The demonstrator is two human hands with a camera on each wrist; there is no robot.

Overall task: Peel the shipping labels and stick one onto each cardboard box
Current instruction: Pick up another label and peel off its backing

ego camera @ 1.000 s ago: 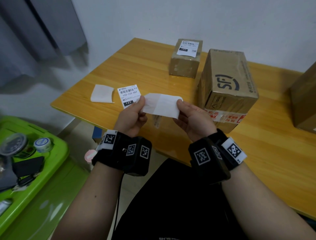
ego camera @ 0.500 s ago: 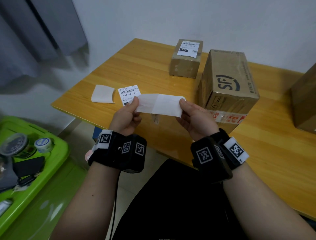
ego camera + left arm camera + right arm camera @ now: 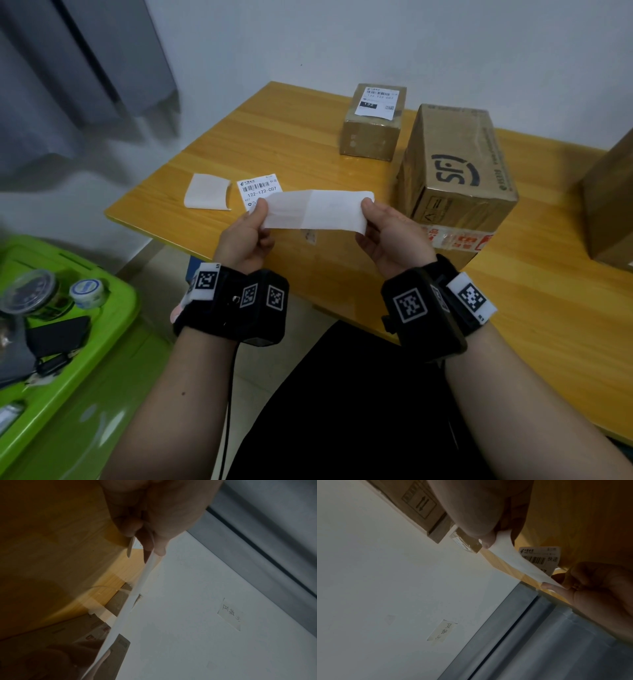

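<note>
The wooden desk [image 3: 308, 147] carries three cardboard boxes: the big SF-printed box [image 3: 459, 178] in the middle, another brown box [image 3: 613, 202] cut off at the right edge, and the small box [image 3: 373, 123] at the back, which already wears a shipping label on its top. Of the other two, the SF box has none on the faces I can see. Out in front, above the desk's near edge, the person holds a white strip [image 3: 317, 209] stretched flat between both hands. The left hand [image 3: 245, 236] pinches its left end between thumb and fingers; the right hand [image 3: 390, 236] pinches the right end. A second ago the two hands sat closer and the paper was shorter; now it is pulled out to nearly twice that width, with a seam showing midway. That looks like label parting from backing, though from here I cannot be sure which half is which. Once free, it should go on the SF box. Behind the strip lie a printed label [image 3: 258, 188] still unpeeled and a blank spent backing [image 3: 207, 192], both flat on the desk
</note>
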